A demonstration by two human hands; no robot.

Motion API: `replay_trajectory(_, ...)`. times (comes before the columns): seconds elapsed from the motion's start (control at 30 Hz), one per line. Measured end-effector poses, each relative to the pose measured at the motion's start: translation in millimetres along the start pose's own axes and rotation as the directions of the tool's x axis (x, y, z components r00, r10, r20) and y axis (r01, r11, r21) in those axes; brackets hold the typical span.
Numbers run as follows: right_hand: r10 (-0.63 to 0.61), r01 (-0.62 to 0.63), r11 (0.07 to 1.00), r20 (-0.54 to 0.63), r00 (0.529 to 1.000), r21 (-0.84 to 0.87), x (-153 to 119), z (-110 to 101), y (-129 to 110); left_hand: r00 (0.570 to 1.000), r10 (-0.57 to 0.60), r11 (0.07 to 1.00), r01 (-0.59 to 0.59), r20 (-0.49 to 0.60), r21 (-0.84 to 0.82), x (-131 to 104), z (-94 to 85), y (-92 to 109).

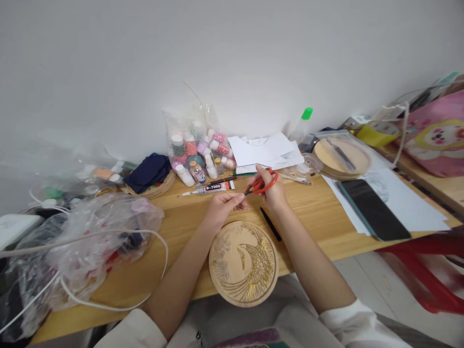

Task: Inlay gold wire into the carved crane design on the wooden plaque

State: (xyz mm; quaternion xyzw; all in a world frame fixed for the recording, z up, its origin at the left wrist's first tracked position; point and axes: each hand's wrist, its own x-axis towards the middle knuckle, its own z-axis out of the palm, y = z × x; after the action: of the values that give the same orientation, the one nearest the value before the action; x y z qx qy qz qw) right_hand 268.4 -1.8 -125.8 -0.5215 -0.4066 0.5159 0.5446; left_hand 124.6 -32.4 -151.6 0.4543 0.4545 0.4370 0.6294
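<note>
Above the table my right hand (274, 195) grips a pair of scissors (267, 184) by their red-orange handles. The dark blades point left and reach the fingertips of my left hand (228, 204). Thumb and finger of that hand are pinched together; whatever is between them is too small to make out. Below both hands, at the table's front edge, lies a round wooden board (232, 270) with a bird design, partly lined in gold. A black pen-like tool (270, 224) lies beside the board, under my right forearm. Behind my left hand is a B-7000 glue tube (215, 187).
Small bottles (185, 175) and bagged jars (221, 145) stand at the back near white papers (266, 151). A phone (373, 209) lies on sheets at right, near a round wooden piece (340, 157). Plastic bags (97, 246) and a white cable (167, 251) occupy the left.
</note>
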Motion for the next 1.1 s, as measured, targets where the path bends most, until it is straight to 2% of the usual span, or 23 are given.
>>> replay_trajectory(0.2,0.076,-0.076,0.997,0.124,0.989,-0.005,0.1,-3.6,-4.7,1.000,0.004,1.000,-0.004,0.024,0.020,-1.7,-2.4,4.3)
replay_trajectory(0.47,0.025,-0.027,1.000,0.124,0.992,0.016,-5.6,-4.2,-9.8,1.000,0.022,1.000,-0.022,0.015,-0.010,-2.7,-0.5,6.7)
replay_trajectory(0.57,-0.014,0.012,1.000,0.091,0.996,0.025,-7.5,-5.9,-11.4,0.999,0.043,0.999,-0.042,-0.012,0.020,-4.2,1.0,9.4)
replay_trajectory(0.73,-0.131,0.131,0.991,-0.064,0.989,-0.002,-15.4,-10.0,-17.7,0.982,0.152,0.974,-0.130,-0.108,0.186,-14.1,5.8,13.2)
replay_trajectory(0.87,-0.206,0.191,0.976,-0.155,0.966,-0.108,-27.9,-11.4,-25.2,0.948,0.278,0.905,-0.206,-0.152,0.373,-23.4,11.1,13.3)
replay_trajectory(1.0,-0.247,0.218,0.961,-0.167,0.955,-0.172,-39.4,-8.4,-30.6,0.920,0.371,0.828,-0.266,-0.128,0.494,-26.8,13.6,13.8)
replay_trajectory(1.1,-0.319,0.280,0.933,-0.161,0.934,-0.224,-44.8,-4.1,-30.9,0.890,0.453,0.720,-0.333,-0.049,0.608,-27.5,13.3,16.2)
